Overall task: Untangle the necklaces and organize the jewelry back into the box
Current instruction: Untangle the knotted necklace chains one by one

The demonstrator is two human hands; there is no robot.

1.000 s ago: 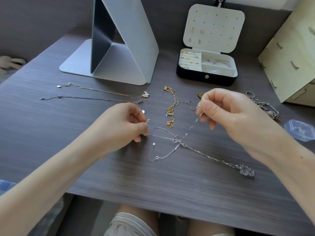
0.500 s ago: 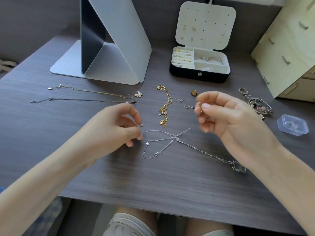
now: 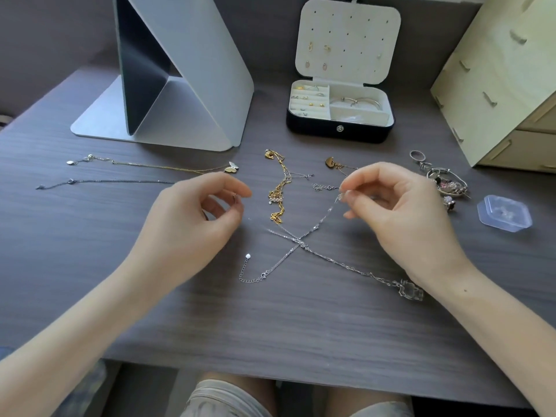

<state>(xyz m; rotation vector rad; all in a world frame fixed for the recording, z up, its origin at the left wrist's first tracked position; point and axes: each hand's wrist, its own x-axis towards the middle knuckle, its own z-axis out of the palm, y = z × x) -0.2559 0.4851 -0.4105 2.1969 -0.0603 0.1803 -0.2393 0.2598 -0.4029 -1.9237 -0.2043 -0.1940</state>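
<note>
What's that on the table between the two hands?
A tangled gold necklace lies between the left hand and right hand; the head view shows it.

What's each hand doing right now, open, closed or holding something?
Left hand: fingers curled, thumb near forefinger; whether it holds anything cannot be told.
Right hand: pinches the tangled silver chain.

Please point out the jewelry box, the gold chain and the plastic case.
jewelry box (image 3: 316,133): head view, dark front wall.
gold chain (image 3: 276,195): head view, middle links.
plastic case (image 3: 505,212): head view, top face.
</note>
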